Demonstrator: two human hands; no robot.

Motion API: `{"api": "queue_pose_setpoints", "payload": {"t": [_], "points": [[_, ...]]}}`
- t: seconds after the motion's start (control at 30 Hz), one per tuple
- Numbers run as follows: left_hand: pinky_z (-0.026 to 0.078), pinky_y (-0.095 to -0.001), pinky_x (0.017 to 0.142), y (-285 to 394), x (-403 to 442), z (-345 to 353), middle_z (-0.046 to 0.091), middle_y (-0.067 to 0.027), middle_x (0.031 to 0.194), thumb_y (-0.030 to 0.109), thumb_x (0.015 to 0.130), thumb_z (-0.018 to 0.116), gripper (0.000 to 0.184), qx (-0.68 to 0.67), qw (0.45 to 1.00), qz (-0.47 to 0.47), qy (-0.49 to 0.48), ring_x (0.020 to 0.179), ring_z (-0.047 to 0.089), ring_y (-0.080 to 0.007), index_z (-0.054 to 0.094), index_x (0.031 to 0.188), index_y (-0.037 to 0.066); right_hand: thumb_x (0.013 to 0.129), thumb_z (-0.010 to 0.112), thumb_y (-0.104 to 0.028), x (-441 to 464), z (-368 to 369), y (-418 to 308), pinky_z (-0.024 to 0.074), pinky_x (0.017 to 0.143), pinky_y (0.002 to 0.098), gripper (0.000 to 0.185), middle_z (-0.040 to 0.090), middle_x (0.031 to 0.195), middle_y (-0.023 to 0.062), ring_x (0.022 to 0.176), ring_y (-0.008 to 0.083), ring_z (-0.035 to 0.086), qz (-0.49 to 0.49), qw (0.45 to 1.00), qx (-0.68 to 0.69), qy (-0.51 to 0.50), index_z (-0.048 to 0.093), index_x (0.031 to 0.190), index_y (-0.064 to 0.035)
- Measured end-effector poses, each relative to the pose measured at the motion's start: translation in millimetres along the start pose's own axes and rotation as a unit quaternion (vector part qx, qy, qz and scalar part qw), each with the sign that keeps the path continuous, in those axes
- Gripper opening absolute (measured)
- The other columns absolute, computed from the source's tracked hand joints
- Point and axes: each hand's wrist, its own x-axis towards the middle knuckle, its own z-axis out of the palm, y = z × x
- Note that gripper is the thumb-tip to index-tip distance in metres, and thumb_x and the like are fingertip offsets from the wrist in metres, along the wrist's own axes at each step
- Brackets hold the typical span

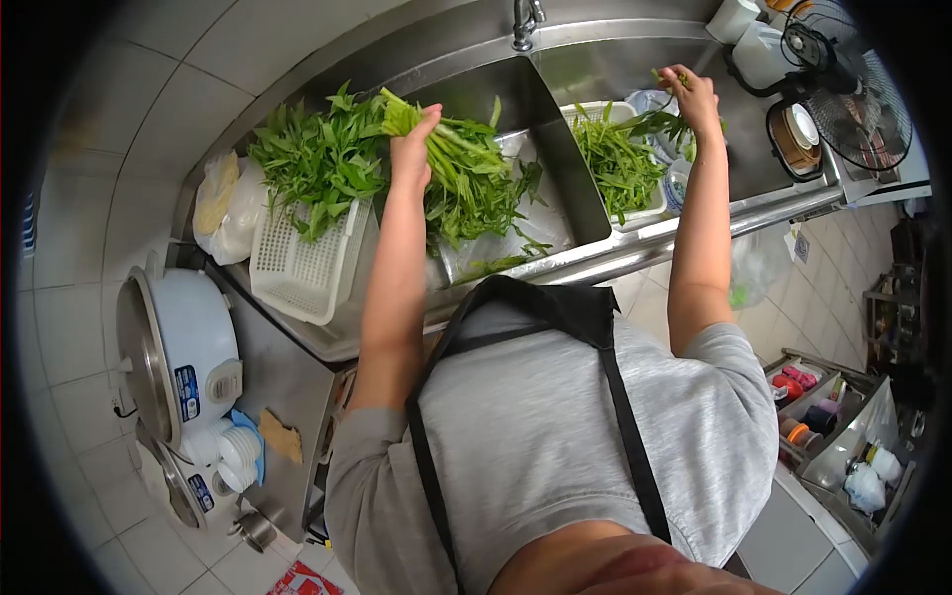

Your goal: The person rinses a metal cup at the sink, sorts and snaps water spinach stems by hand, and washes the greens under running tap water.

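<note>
My left hand (412, 151) is closed around the pale stems of a thick bunch of leafy greens (471, 183), whose leaves hang down over the left sink basin (555, 223). Up at the right, my right hand (692, 97) pinches a small sprig of the same greens, its dark leaves drooping below the fingers. Under and beside that sprig, a white basket (657, 210) in the right basin holds more cut greens (615, 164). Left of my left hand, a heap of greens (322, 159) rests on a white perforated basket (302, 263).
A faucet (526, 22) stands behind the divider between the basins. A fan (843, 79) is at the far right. Plastic bags (233, 206) sit left of the perforated basket. Large rice cookers (178, 347) stand at the lower left, and a plastic bag (759, 268) hangs below the sink edge.
</note>
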Motion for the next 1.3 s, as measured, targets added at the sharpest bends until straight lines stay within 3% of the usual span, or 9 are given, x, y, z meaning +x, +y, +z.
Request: {"api": "queue_pose_setpoints", "payload": {"t": [0.07,0.2,0.37,0.47,0.6,0.8,0.97,1.2,1.3], "points": [[0.04,-0.0277,0.082,-2.2,1.0,-3.3,0.062,-0.0058,0.092,0.008,0.072,0.067,0.02,0.005,1.0,-0.004,0.016,0.087,0.055,-0.014,0.063,0.091,0.001,0.081,0.05,-0.049,-4.3,3.2,-17.0,0.0294,0.082,0.0388,0.032,0.064,0.091,-0.0042,0.096,0.02,0.045,-0.006,0.983,-0.172,0.058,0.064,0.096,-0.0246],[0.041,-0.0273,0.079,2.9,3.2,-7.1,0.062,-0.0057,0.09,0.009,0.072,0.069,0.022,-0.009,0.998,-0.006,0.055,0.084,0.055,-0.0143,0.063,0.091,0.001,0.079,0.055,-0.042,-4.5,11.5,-35.0,0.0287,0.082,0.0374,0.02,0.055,0.11,-0.0039,0.098,0.0235,0.043,-0.143,0.968,-0.135,0.158,0.065,0.093,-0.0318],[0.044,-0.0272,0.071,14.3,8.0,-16.7,0.061,-0.0068,0.087,0.011,0.073,0.069,0.022,-0.044,0.995,0.002,0.087,0.076,0.054,-0.0138,0.061,0.091,0.001,0.077,0.057,-0.041,-6.1,16.2,-70.2,0.0285,0.083,0.041,0.019,0.055,0.109,-0.0046,0.101,0.0229,0.044,-0.198,0.928,-0.168,0.267,0.066,0.092,-0.0328],[0.044,-0.0274,0.069,25.0,10.0,-18.8,0.062,-0.0086,0.089,0.01,0.074,0.068,0.026,-0.112,0.988,-0.011,0.108,0.074,0.054,-0.0135,0.058,0.096,0.002,0.076,0.059,-0.039,-4.2,40.8,-85.0,0.0302,0.081,0.0418,0.019,0.055,0.106,-0.0003,0.097,0.0231,0.046,-0.254,0.938,-0.161,0.172,0.066,0.092,-0.0317],[0.045,-0.0279,0.071,30.8,8.1,-26.2,0.062,-0.0089,0.091,0.009,0.075,0.067,0.026,-0.151,0.988,0.031,0.029,0.078,0.055,-0.0142,0.057,0.097,0.002,0.076,0.059,-0.037,-11.9,66.1,-97.4,0.0347,0.075,0.0377,0.02,0.055,0.104,-0.0001,0.093,0.0247,0.047,-0.253,0.943,-0.11,0.185,0.066,0.094,-0.0331],[0.045,-0.0302,0.076,38.1,5.2,-32.4,0.062,-0.0094,0.092,0.009,0.075,0.067,0.027,-0.165,0.985,0.04,-0.044,0.086,0.057,-0.0157,0.056,0.099,0.003,0.076,0.06,-0.028,-24.8,77.9,-106.3,0.0319,0.074,0.0378,0.013,0.056,0.076,-0.0048,0.086,0.0233,0.046,-0.294,0.944,-0.096,0.114,0.062,0.079,-0.0152],[0.046,-0.0308,0.076,38.3,7.8,-32.1,0.062,-0.0104,0.094,0.008,0.077,0.065,0.025,-0.177,0.983,0.038,-0.027,0.086,0.057,-0.0167,0.055,0.1,0.004,0.073,0.062,-0.014,-53.1,97.0,-130.3,0.0307,0.083,0.0381,0.009,0.052,0.092,0.0009,0.094,0.0224,0.044,-0.388,0.922,0.003,0.02,0.064,0.082,-0.0152],[0.043,-0.028,0.077,29.7,11.1,-28.5,0.062,-0.0086,0.095,0.009,0.077,0.065,0.024,-0.14,0.988,0.047,-0.054,0.085,0.056,-0.0148,0.056,0.099,0.003,0.078,0.057,-0.016,-49.8,129.4,-136.3,0.0346,0.079,0.0355,0.011,0.057,0.085,0.0026,0.088,0.0225,0.045,-0.338,0.905,0.151,-0.208,0.063,0.085,-0.0091],[0.042,-0.0268,0.078,26.7,8.7,-24.2,0.062,-0.0077,0.094,0.01,0.076,0.067,0.026,-0.099,0.992,0.052,-0.054,0.085,0.056,-0.0136,0.056,0.098,0.002,0.078,0.056,-0.014,-42.5,129.2,-136.4,0.0378,0.076,0.0377,0.011,0.058,0.083,0.0054,0.084,0.0254,0.048,-0.296,0.945,0.044,-0.129,0.061,0.083,-0.0066]]}}
